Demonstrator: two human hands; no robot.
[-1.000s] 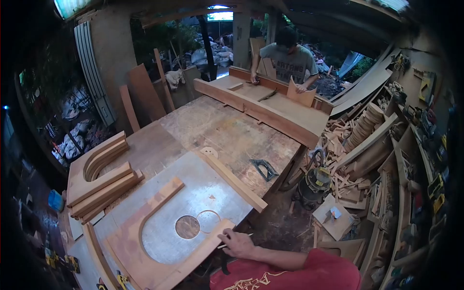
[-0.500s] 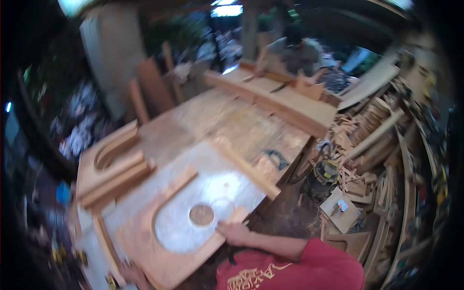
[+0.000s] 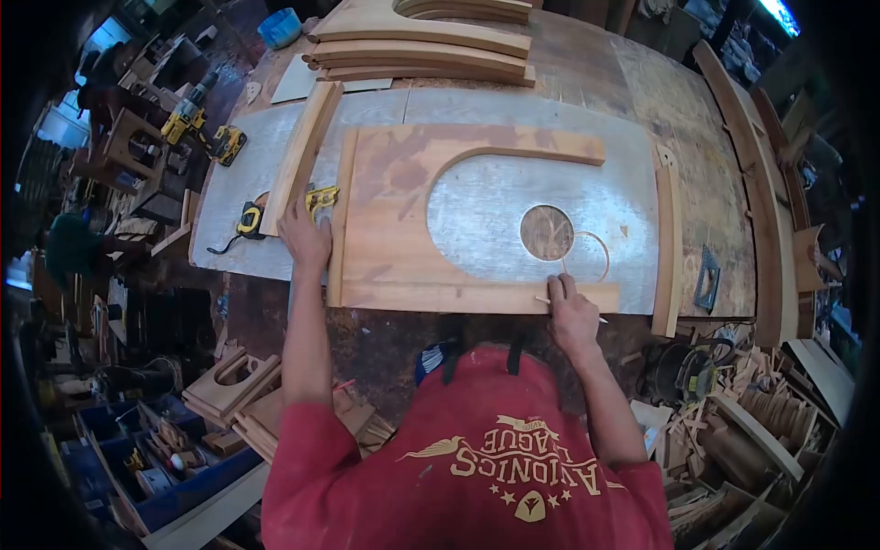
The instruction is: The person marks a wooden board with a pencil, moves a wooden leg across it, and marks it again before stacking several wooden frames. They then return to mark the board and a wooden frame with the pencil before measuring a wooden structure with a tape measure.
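A U-shaped wooden panel (image 3: 385, 211) lies flat on a grey metal-topped board (image 3: 513, 110). At its left, my left hand (image 3: 307, 240) has its fingers closed round the near end of a wooden bar (image 3: 307, 151), beside a yellow tool (image 3: 322, 199). My right hand (image 3: 575, 316) rests by the panel's near arm, fingers pinched on a thin pencil (image 3: 602, 320). Within the panel's curve the metal surface shows, with a round hole (image 3: 547, 233). A narrow wooden strip (image 3: 667, 252) lies beyond the panel's open end.
A tape measure (image 3: 250, 220) and yellow drills (image 3: 188, 121) lie at the left. Stacked curved pieces (image 3: 422, 46) are at the far edge. A dark square (image 3: 706, 280) and long beam (image 3: 752, 183) stand right. A person (image 3: 73, 247) is far left; a tool bin (image 3: 165, 504) sits lower left.
The view has swung round and down, bringing the panel straight in front of me. My right hand remains near the panel's near arm, and my left hand remains by the bar's end.
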